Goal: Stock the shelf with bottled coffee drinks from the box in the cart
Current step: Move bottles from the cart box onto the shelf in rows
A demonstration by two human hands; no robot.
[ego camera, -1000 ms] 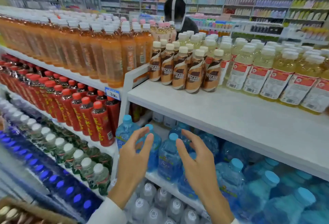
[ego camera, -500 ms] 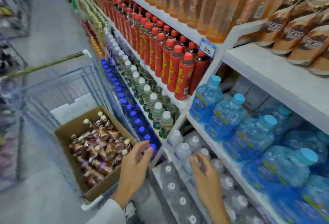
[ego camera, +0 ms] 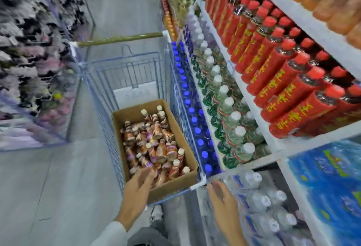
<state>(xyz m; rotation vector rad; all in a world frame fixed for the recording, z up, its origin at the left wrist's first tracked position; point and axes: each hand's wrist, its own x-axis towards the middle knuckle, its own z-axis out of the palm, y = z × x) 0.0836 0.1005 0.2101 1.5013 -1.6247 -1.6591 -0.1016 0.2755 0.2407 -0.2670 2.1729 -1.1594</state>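
An open cardboard box (ego camera: 181, 180) sits in a blue wire shopping cart (ego camera: 125, 71) in the aisle. It holds several brown bottled coffee drinks (ego camera: 154, 144) with cream caps, lying jumbled. My left hand (ego camera: 137, 187) reaches over the box's near edge, fingers relaxed, just above the nearest bottles and holding nothing. Outside the cart's near right corner my right hand (ego camera: 224, 202) hovers with straight fingers, empty, in front of the low shelf. The upper shelf with the standing coffee bottles is out of view.
Shelving runs along the right: red-capped red bottles (ego camera: 283, 73), green bottles with white caps (ego camera: 228, 120), blue-capped bottles (ego camera: 192, 112), clear water bottles (ego camera: 263, 202) at the bottom, blue water packs (ego camera: 332, 183). The cart handle (ego camera: 121, 39) is at the far end. Blurred goods line the left.
The view has swung down and left from the shelf to the cart. Both hands dropped; my left hand moved over the box's near edge, my right hand came beside the cart corner.
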